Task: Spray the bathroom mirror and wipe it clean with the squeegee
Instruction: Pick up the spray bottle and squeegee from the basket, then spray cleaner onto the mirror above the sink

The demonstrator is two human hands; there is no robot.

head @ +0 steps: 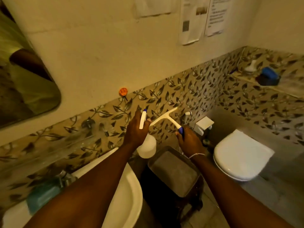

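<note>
My left hand [135,130] grips a white spray bottle [147,148] by its neck; the blue-tipped nozzle points up toward the tiled wall. My right hand [189,139] holds a white squeegee [166,117] by its blue handle end, blade tilted up and left, almost touching the bottle's head. Both are held in front of me, above a grey bin. The mirror [24,76] hangs on the wall at the far left, well away from both hands, showing a reflected arm.
A white sink [130,186] sits below my left forearm with a blue item [42,193] beside its tap. A grey bin [174,171] on a dark stool stands below the hands. A white toilet [238,155] is at the right, and papers [192,20] hang on the wall.
</note>
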